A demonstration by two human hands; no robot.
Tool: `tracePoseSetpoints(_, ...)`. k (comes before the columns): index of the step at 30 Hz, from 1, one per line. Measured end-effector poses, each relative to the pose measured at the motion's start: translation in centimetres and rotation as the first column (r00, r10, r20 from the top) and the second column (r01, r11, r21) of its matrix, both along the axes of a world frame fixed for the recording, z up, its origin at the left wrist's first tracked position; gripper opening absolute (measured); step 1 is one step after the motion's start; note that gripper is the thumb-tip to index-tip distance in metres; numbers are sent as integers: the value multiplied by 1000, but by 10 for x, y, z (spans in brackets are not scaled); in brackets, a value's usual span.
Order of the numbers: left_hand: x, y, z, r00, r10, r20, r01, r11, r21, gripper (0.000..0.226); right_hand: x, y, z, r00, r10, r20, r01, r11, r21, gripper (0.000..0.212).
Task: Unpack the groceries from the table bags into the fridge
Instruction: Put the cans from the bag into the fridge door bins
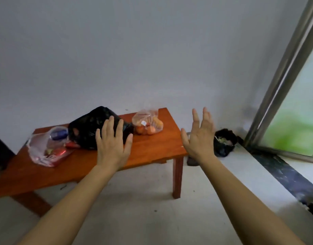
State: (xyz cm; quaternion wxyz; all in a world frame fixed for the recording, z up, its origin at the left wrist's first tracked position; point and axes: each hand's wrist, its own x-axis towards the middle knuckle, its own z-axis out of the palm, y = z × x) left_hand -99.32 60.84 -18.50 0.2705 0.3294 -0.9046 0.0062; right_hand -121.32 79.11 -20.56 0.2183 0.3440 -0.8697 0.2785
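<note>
Low wooden worktop (152, 147) seen against a plain grey wall (152, 50), reddish-brown, one leg visible at near R corner. Three bags are set on it in a row.

- Black bag (86, 129): mid-worktop, crumpled and bulky, contents hidden.
- Pinkish clear bag (44, 149): at L end, just beside the black bag. A blue-labelled item and red packets can be made out through the plastic; exact items can't be told.
- Clear fruit bag (148, 123): toward far R corner, next to the black bag's R side. Round orange and yellowish pieces are seen inside, plus a small white sticker.

L hand (113, 144): held out palm-down, back of hand to camera, fingers straight and spread. Grip wide, nothing held. Fingertips overlap the black bag's near side in view; whether contact is made can't be told.

R hand (199, 138): raised off the worktop's R edge, fingers straight and fanned upward. Grip wide, nothing held, nothing touched.

Both forearms are bare and stretched forward over a pale floor (143, 200).

On a pale ledge to the R, a small dark bag (224, 144) sits w/ pale scraps showing at its mouth, well apart from the worktop. A metal window frame (276, 85) leans across the R side, blurred green behind the glass.
</note>
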Motion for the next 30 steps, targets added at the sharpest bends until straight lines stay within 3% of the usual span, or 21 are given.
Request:
tracePoseSetpoints(8,-5,-136,-16,951,256,176,-264,964,27,65,-52,-169,-14,960,266,89,-267,964,5,61)
tracePoseSetpoints(13,14,-198,-23,894,394,215,-415,908,62,65,-62,-270,-4,908,398,130,-409,910,67,62)
tracePoseSetpoints(17,47,-235,-30,862,441,249,-462,887,27,62,-30,-348,-10,808,562,176,-582,808,94,63)
tracePoseSetpoints(21,81,-289,-40,820,501,276,-544,832,107,63,9,-414,-22,709,659,252,-702,693,162,64)
tracePoseSetpoints(25,104,-354,-64,814,497,302,-563,803,197,58,40,-479,-42,651,704,283,-759,608,234,59)
tracePoseSetpoints(30,127,-455,-104,875,377,304,-466,828,313,48,77,-571,-64,630,687,363,-777,563,283,54)
